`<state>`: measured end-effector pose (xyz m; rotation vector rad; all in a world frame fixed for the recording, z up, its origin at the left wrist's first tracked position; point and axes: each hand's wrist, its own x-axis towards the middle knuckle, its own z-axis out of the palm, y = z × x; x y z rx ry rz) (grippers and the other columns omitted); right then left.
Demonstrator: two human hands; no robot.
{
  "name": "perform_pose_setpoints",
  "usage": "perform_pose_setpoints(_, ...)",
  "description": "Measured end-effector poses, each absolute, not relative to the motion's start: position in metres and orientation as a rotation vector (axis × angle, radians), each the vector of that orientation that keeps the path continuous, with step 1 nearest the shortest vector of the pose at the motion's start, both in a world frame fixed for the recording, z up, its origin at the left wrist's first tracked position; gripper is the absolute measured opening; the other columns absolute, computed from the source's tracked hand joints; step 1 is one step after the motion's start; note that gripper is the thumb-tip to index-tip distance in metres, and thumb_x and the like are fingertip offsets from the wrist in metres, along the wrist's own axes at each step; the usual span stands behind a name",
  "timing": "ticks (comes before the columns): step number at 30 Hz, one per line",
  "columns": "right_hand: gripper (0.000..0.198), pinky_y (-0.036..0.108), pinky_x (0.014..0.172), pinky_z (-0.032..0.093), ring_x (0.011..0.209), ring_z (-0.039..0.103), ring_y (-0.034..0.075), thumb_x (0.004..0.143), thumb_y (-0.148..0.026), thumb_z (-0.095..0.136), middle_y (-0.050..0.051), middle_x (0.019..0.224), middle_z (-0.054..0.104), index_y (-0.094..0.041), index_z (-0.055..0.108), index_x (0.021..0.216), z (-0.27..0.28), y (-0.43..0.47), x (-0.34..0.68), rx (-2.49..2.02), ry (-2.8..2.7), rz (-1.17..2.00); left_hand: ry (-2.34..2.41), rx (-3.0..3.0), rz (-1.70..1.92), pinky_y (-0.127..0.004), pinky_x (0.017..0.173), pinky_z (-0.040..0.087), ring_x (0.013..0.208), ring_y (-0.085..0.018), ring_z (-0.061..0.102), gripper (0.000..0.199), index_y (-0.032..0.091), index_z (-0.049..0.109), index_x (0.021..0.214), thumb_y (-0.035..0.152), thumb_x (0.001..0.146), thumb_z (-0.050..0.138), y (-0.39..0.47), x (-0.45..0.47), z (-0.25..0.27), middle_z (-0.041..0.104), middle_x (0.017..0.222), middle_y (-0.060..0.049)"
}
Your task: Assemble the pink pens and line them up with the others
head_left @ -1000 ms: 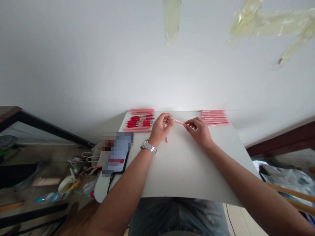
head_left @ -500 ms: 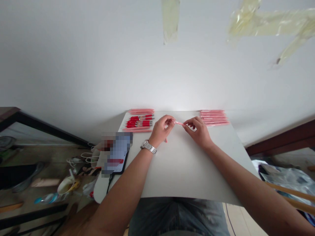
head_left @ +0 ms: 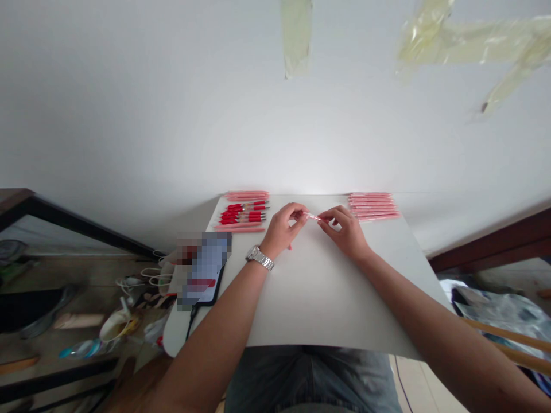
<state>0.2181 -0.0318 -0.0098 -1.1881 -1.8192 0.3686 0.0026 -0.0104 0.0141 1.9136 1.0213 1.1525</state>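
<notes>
Between my two hands, over the far middle of the table, is a slim pink-and-white pen (head_left: 313,217). My left hand (head_left: 287,225), with a metal watch at the wrist, pinches its left end. The fingertips of my right hand (head_left: 342,226) are closed on its right end. Below my left palm a small pink tip (head_left: 290,248) pokes out; the rest of that piece is hidden. Left of my left hand lie several red pens (head_left: 244,217) with metal tips. Pink sticks (head_left: 247,195) lie behind them, and more pink sticks (head_left: 239,228) in front.
A row of pink pens (head_left: 373,206) lies at the table's back right, against the wall. At the left edge of the white table (head_left: 327,304) rests a phone (head_left: 206,269) with a cable. Bottles, cups and cords clutter the floor at left; plastic bags (head_left: 503,321) lie at right.
Both hands stay in nearly the same place, still on the pen. My right hand has shifted slightly left, toward my left hand. The pens on the table have not moved.
</notes>
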Motion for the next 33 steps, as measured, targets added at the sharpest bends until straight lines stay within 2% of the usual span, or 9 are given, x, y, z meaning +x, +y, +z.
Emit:
perform_pose_setpoints(5,0.016,0.035,0.073,0.055,0.081,0.063,0.019,0.098,-0.038,0.064,0.005,0.094,0.066,-0.024,0.072,0.101,-0.008,-0.032,0.218,-1.199,-1.823,0.370,1.036,1.921,1.136,-0.028,0.074,0.058,0.092,-0.018,0.070,0.020,0.021,0.068,0.109,0.036,0.097,0.064,-0.012,0.002,0.014,0.073,0.103,-0.006)
perform_pose_setpoints(11,0.018,0.036,0.076,0.056,0.082,0.064,0.020,0.098,-0.040,0.063,0.006,0.092,0.066,-0.023,0.071,0.100,-0.009,-0.031,0.220,-1.216,-1.796,0.356,1.087,1.976,1.248,-0.032,0.090,0.056,0.096,-0.018,0.069,0.016,0.021,0.067,0.111,0.031,0.100,0.060,-0.010,0.001,0.011,0.072,0.105,-0.007)
perform_pose_setpoints(16,0.018,0.038,0.078,0.056,0.082,0.064,0.020,0.098,-0.040,0.064,0.006,0.091,0.067,-0.023,0.071,0.099,-0.008,-0.031,0.221,-1.244,-1.759,0.341,1.224,2.085,1.328,-0.033,0.089,0.053,0.093,-0.018,0.065,0.013,0.022,0.066,0.107,0.023,0.099,0.057,-0.003,-0.004,0.007,0.068,0.102,-0.006)
perform_pose_setpoints(25,0.021,0.039,0.078,0.057,0.082,0.064,0.020,0.098,-0.042,0.063,0.007,0.092,0.067,-0.022,0.072,0.097,-0.010,-0.030,0.223,-1.254,-1.698,0.339,1.467,2.291,1.151,-0.044,0.103,0.047,0.105,-0.026,0.058,0.012,0.024,0.073,0.101,0.020,0.091,0.067,0.001,-0.008,-0.002,0.061,0.109,-0.008)
perform_pose_setpoints(33,0.021,0.040,0.077,0.058,0.081,0.064,0.020,0.097,-0.042,0.064,0.007,0.093,0.067,-0.022,0.072,0.097,-0.012,-0.029,0.224,-1.265,-1.695,0.342,1.523,2.351,1.083,-0.048,0.105,0.045,0.109,-0.029,0.054,0.011,0.026,0.078,0.098,0.026,0.088,0.074,0.002,-0.009,-0.008,0.059,0.115,-0.009)
